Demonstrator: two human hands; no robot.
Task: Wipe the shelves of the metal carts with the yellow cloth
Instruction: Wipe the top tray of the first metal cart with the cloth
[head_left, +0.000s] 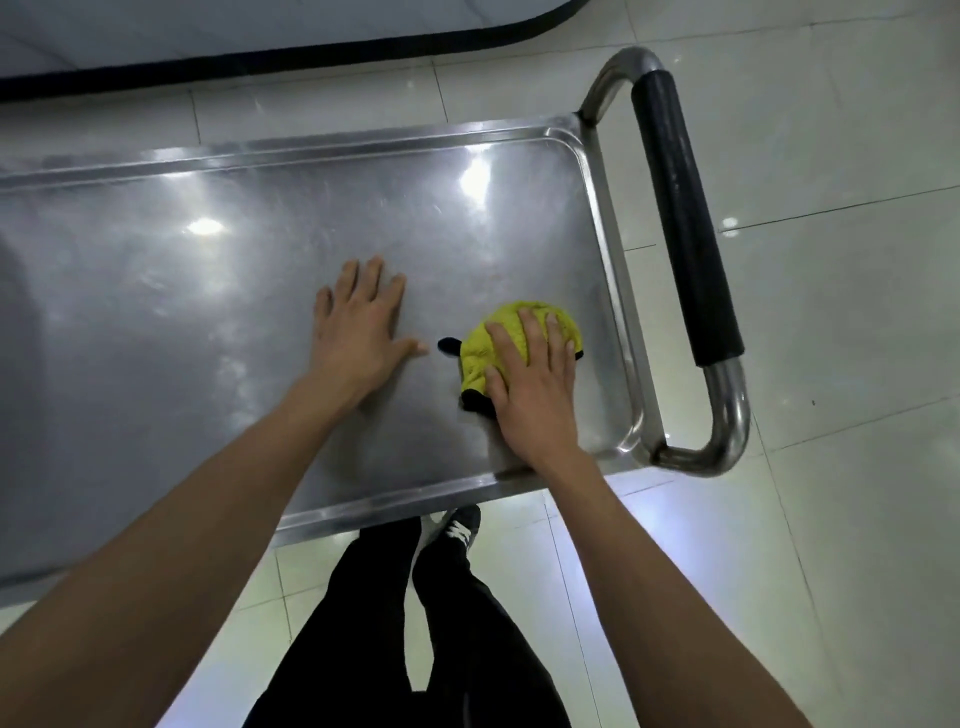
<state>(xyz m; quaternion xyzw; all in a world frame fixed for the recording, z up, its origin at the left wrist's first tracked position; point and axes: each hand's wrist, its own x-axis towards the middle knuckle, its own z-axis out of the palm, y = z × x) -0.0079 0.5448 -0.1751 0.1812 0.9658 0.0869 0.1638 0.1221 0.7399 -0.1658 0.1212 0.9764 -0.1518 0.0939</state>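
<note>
The top shelf of the metal cart (208, 291) is a shallow steel tray with a raised rim, filling the left and middle of the head view. A bunched yellow cloth (506, 325) with black edging lies near the shelf's right end. My right hand (535, 384) presses flat on the cloth, fingers straight and spread over it. To the cloth's left, my left hand (361, 327) rests palm down on the bare steel, fingers spread, holding nothing.
The cart's tubular handle (685, 228) with a black foam grip juts out past the right end. White tiled floor (831, 156) surrounds the cart. A pale padded surface with a dark edge (260, 52) lies beyond it. My legs and shoes stand against the near rim.
</note>
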